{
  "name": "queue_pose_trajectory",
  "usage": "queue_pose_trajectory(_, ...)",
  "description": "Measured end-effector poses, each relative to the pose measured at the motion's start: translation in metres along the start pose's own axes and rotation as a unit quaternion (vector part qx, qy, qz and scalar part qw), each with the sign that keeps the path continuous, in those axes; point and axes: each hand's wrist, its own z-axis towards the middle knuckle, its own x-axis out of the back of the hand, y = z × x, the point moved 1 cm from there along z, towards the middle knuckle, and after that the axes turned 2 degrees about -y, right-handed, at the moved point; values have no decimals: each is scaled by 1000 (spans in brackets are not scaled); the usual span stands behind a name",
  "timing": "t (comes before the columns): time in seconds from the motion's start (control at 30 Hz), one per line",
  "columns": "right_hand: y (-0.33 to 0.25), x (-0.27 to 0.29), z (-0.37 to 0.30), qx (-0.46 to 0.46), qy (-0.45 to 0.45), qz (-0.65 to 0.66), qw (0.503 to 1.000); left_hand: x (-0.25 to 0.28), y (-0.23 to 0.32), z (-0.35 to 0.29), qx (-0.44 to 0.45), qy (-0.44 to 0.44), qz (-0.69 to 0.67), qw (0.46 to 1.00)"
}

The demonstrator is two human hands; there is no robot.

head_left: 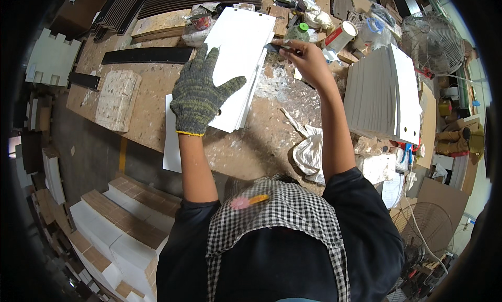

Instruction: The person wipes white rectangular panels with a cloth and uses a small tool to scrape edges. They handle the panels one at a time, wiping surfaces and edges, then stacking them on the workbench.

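Observation:
My left hand (pixel 200 98), in a dark green-grey knitted glove with a yellow cuff, lies flat with fingers spread on a white panel (pixel 240 41). That panel tops a small stack of similar white panels, slightly fanned at the right edge. My bare right hand (pixel 308 61) pinches a small dark flat piece (pixel 272 48) against the stack's right edge, near its far end. The exact kind of this piece cannot be made out. Another white sheet (pixel 171 140) sticks out beneath my left wrist, over the table's near edge.
The worn wooden table (pixel 251 150) carries a white cloth (pixel 309 154), a tall stack of white panels (pixel 372 95), a green-capped bottle (pixel 299 32) and a white-and-red can (pixel 341 35). Left lie a dark strip (pixel 146 55) and a pale block (pixel 117 100). A fan (pixel 433 42) stands far right.

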Motion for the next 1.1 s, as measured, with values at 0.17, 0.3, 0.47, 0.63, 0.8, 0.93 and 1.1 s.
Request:
queue_pose_trajectory(0.17,-1,-4,-3,-12,-2,29,999,4,3,1,11,-17,-1,1000)
queue_pose_trajectory(0.3,-8,-2,-2,-40,-7,1,999,0,0,0,6,-6,7,1000)
queue_pose_trajectory(0.47,1,-2,-2,-4,-4,-9,1000,1,1,2,3,-9,10,1000)
queue_pose_trajectory(0.63,-22,5,-9,-82,-74,-27,994,0,-2,1,0,-6,1,1000)
queue_pose_trajectory(0.8,-14,-2,-16,-57,-43,30,997,3,1,1,4,-8,1,1000)
queue_pose_trajectory(0.93,-11,-4,-18,-51,-54,54,996,1,0,0,1,-6,6,1000)
queue_pose_trajectory(1.1,-15,-3,-19,-53,-44,48,996,4,1,0,-1,-11,3,1000)
